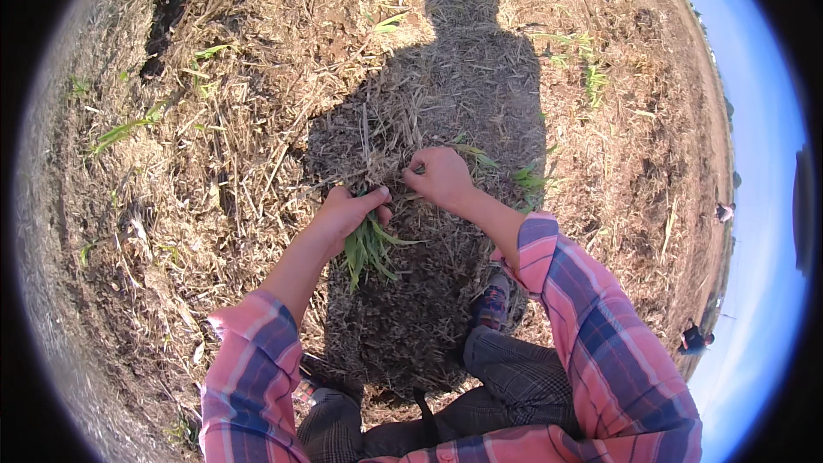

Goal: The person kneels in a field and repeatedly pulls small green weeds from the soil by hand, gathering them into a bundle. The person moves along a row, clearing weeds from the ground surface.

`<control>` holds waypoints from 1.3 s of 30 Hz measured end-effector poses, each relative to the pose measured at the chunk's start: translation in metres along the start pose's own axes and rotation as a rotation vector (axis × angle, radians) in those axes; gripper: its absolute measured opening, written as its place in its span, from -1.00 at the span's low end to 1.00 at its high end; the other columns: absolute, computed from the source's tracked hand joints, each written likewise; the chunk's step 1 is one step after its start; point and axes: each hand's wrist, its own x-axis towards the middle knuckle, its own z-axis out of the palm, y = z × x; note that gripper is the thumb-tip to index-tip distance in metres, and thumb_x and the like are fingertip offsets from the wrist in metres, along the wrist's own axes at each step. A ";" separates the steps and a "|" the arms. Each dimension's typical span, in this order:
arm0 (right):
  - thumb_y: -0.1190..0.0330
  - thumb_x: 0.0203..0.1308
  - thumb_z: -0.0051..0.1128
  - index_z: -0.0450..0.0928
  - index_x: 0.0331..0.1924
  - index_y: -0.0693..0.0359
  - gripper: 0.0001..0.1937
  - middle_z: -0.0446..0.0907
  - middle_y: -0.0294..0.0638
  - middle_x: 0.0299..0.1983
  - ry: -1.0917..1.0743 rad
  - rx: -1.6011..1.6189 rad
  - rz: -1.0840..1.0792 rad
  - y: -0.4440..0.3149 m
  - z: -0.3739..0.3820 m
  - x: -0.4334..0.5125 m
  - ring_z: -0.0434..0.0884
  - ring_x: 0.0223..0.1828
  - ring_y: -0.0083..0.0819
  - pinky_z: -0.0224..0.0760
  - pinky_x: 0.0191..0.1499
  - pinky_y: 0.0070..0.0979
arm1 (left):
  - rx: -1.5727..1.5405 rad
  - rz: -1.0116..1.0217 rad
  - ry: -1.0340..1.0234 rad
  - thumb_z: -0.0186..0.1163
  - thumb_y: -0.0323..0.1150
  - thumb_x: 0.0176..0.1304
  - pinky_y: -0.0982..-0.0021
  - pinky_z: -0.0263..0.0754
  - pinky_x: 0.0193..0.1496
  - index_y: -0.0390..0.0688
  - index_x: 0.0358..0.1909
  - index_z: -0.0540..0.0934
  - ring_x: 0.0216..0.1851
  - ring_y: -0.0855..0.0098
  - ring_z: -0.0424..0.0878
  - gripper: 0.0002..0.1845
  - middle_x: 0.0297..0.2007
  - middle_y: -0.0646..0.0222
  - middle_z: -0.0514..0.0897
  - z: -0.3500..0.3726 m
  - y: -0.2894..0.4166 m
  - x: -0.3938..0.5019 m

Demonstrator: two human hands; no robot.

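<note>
My left hand (353, 215) is closed round a bunch of green leafy seedlings (370, 247), whose leaves hang down towards my feet. Just right of it, my right hand (440, 177) is curled with thumb and fingertips together. A small dark green bit shows within its curl, but I cannot tell whether it is held. Dry straw (366, 164) lies on the soil beyond both hands. Close to the right hand, green blades (476, 153) rise from the ground, and another green tuft (528, 177) stands farther right, by the edge of my shadow.
Straw-littered soil (257, 109) surrounds me, with scattered green plants (132, 128) at the left and more (595, 77) at the upper right. My shoe (492, 305) is below the right hand. Two people, one crouching (724, 212) and another (694, 339), are far off at the right.
</note>
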 end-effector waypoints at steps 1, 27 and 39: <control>0.19 -0.07 0.19 0.65 -0.49 0.20 -0.77 0.61 -0.01 -0.46 -0.019 0.023 -0.038 -0.007 0.001 -0.009 0.61 -0.33 -0.07 0.48 -0.24 -0.20 | -0.019 0.004 0.014 0.25 -0.24 0.23 0.36 0.56 -0.45 -0.29 -0.27 0.56 -0.46 0.41 0.62 -0.73 -0.45 0.27 0.66 0.003 -0.002 0.000; 0.28 0.13 -0.01 0.56 -0.26 0.33 -0.74 0.60 0.14 -0.28 0.159 -0.021 0.229 0.063 0.008 0.003 0.57 -0.16 0.09 0.42 -0.06 -0.11 | -0.023 -0.022 0.111 0.34 -0.34 0.11 0.37 0.54 -0.50 -0.24 -0.39 0.41 -0.62 0.47 0.50 -0.72 -0.59 0.37 0.51 -0.005 -0.004 -0.008; 0.19 0.15 0.03 0.61 -0.34 0.19 -0.75 0.63 0.01 -0.36 0.087 -0.047 0.187 0.020 0.003 -0.014 0.61 -0.26 -0.01 0.47 -0.19 -0.14 | -0.100 0.077 0.099 0.24 -0.26 0.25 0.44 0.50 -0.50 -0.30 -0.26 0.59 -0.61 0.49 0.53 -0.74 -0.60 0.43 0.55 -0.003 -0.003 -0.004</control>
